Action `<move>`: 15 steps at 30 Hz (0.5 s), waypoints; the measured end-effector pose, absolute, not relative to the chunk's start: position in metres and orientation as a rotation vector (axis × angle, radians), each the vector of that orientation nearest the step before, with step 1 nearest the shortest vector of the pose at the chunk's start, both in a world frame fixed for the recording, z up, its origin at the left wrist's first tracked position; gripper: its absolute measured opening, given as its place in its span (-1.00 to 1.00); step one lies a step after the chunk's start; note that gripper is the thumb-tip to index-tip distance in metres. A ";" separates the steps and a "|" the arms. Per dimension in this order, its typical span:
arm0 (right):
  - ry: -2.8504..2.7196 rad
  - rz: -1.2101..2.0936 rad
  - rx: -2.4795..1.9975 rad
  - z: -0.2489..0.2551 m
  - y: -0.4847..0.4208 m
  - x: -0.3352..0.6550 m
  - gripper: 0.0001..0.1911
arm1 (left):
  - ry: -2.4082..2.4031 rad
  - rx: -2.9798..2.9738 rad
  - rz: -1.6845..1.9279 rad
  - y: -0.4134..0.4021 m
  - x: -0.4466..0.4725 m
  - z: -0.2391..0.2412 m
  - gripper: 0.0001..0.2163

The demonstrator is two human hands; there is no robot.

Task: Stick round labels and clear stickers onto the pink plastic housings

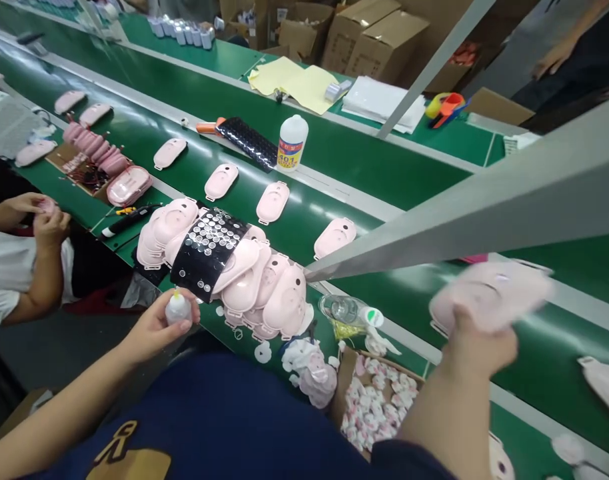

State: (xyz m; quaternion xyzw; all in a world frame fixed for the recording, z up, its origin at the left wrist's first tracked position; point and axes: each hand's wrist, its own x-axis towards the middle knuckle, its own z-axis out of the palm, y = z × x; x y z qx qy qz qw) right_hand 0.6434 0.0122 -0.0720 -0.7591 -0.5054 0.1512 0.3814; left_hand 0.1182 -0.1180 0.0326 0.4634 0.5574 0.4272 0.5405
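My left hand [157, 327] is closed round a small white glue bottle [177, 308] with a yellow tip, held near the edge of the green bench. My right hand [477, 343] grips a pink plastic shell [492, 293], blurred by motion, over the green conveyor belt [374, 167] at the right. Between my hands lies a pile of pink shells [264, 287] with a black sheet of round clear pads [207, 250] draped over it.
Single pink shells [273, 202] ride along the belt. A clear bottle [347, 310] lies by a box of small pink-white parts [379, 400]. A white 401 bottle [291, 142] stands farther back. A co-worker's hands [44, 217] work at the left. A grey metal bar [484, 207] crosses the right.
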 end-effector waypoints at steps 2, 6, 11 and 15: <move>-1.028 0.016 -1.767 -0.045 -0.043 0.612 -0.34 | 1.245 1.055 1.036 -0.107 0.113 0.026 -0.68; -0.948 0.314 -1.652 -0.018 -0.133 0.508 -0.37 | 1.075 0.986 1.070 -0.073 0.109 0.017 -0.59; -0.954 1.285 -1.773 -0.047 -0.120 0.397 -0.33 | 1.073 1.064 0.896 -0.030 0.112 0.016 -0.64; -0.962 1.198 -1.814 -0.083 -0.082 0.362 -0.17 | 1.058 1.117 0.731 -0.014 0.110 0.014 -0.62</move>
